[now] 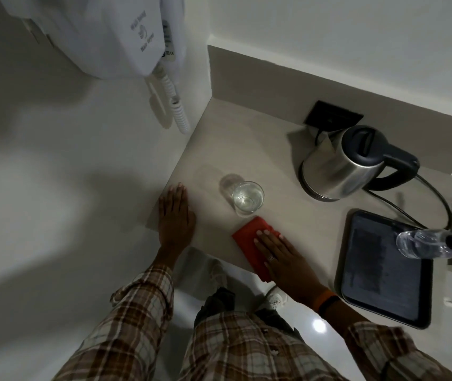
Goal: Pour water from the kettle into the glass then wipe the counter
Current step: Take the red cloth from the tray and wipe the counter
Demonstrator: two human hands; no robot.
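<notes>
A clear glass (247,198) with water in it stands upright on the beige counter (274,149). A steel kettle (340,163) with a black lid and handle sits on its base at the back right. A red cloth (248,237) lies flat near the counter's front edge, just in front of the glass. My right hand (280,257) presses flat on the cloth, fingers together and extended. My left hand (176,215) rests palm down on the counter's left edge, holding nothing.
A dark tray (384,273) lies at the right with a plastic water bottle (425,243) on its far corner. The kettle's cord (439,199) loops behind the tray. A black socket plate (333,116) sits at the back. A wall hair dryer (137,37) hangs at the upper left.
</notes>
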